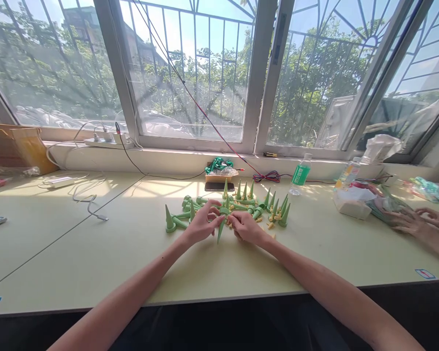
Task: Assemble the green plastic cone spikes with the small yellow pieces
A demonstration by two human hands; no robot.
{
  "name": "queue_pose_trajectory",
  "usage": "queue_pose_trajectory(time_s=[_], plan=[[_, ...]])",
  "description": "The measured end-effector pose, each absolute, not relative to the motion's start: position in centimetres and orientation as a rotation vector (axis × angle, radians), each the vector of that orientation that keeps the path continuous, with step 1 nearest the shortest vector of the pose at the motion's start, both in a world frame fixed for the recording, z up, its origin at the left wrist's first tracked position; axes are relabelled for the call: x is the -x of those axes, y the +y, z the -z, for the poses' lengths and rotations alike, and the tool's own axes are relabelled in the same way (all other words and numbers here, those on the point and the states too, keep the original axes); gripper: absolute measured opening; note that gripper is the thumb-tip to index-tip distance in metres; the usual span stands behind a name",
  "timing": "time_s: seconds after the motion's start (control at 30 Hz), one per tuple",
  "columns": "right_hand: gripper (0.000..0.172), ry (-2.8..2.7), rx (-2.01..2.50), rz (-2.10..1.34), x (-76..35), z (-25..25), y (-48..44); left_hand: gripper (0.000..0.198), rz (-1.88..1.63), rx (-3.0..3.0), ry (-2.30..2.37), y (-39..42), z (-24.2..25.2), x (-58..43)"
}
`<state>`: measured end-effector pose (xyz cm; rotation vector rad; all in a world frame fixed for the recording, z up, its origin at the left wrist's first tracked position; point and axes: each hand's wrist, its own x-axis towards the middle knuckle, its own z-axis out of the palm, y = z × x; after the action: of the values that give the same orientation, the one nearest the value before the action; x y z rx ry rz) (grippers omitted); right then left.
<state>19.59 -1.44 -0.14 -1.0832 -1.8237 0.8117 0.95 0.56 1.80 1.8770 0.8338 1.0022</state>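
Note:
My left hand (204, 223) holds a green plastic watering spike (220, 232) by its collar, with the point hanging down. Close against that collar, my right hand (247, 227) has thumb and fingertips pinched together. Whatever those fingertips grip is too small and covered to make out, though a trace of yellow shows beside them. More green spikes stand upright behind and right of my hands, such as one spike (285, 216) at the right end and another (169, 219) at the left. Others lie on their sides. Small yellow pieces (270, 225) are scattered among them.
Behind the spikes are a dark phone (219, 186) and a small box (219, 178) with green material. A bottle (300, 175), a tissue pack (352, 202) and another person's hands (409, 222) are to the right. Cables (89, 202) lie on the left of the table (95, 263).

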Motion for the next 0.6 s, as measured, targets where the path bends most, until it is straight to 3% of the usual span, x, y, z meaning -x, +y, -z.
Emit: queue_pose_trajectory(time_s=[0.27, 0.6], plan=[[0.042, -1.609, 0.885, -1.268, -19.62, 0.10, -1.21, 0.041, -1.024, -1.944, 0.826, 0.91, -1.44, -0.86], [0.044, -1.535, 0.774, -1.418, -19.83, 0.01, -1.15, 0.039, -1.052, -1.955, 0.832, 0.92, -1.55, -0.94]])
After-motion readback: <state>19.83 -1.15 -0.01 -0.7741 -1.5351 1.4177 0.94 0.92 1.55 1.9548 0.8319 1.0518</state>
